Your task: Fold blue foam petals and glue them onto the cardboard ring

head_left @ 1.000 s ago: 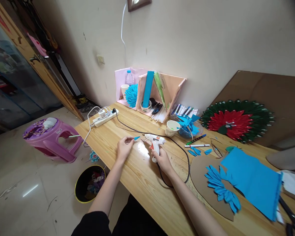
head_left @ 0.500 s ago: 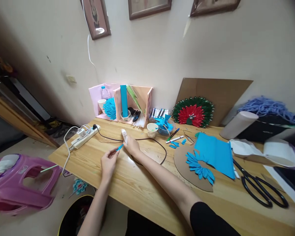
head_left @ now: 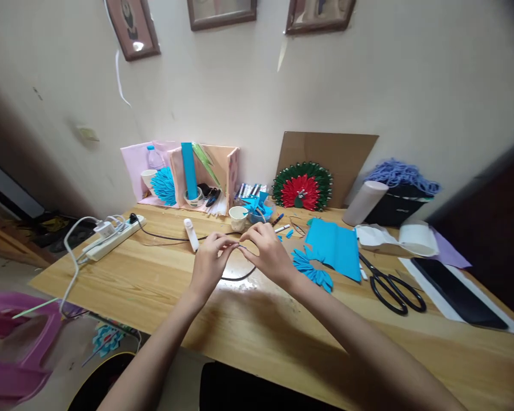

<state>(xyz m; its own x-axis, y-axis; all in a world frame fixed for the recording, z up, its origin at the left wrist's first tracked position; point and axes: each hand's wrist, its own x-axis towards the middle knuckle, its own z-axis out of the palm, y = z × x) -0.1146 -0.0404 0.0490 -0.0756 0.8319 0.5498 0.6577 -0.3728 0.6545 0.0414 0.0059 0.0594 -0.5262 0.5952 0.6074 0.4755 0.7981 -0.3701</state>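
My left hand (head_left: 212, 260) and my right hand (head_left: 269, 254) meet over the table, fingertips pinched together. Half a second ago a blue paper petal was in my left fingers; now the fingers hide what lies between them. Just left of my hands, a white tool that looks like a glue gun (head_left: 191, 235) rests on the table. A black cable (head_left: 240, 278) loops beneath my hands. Beyond my right hand lies a fan of blue paper petals (head_left: 314, 273), beside a blue paper sheet (head_left: 334, 248).
Black scissors (head_left: 389, 288) and a black phone (head_left: 458, 292) lie to the right. A white power strip (head_left: 115, 238) sits at the left edge. Behind my hands stand a paper cup (head_left: 239, 218) and a pink organiser box (head_left: 233, 177). A red and green paper flower (head_left: 302, 191) leans against cardboard (head_left: 346, 165).
My right hand has let go of the white tool and moved right. My left hand has come up to meet it. The whole view has shifted, with things on the table appearing farther left.
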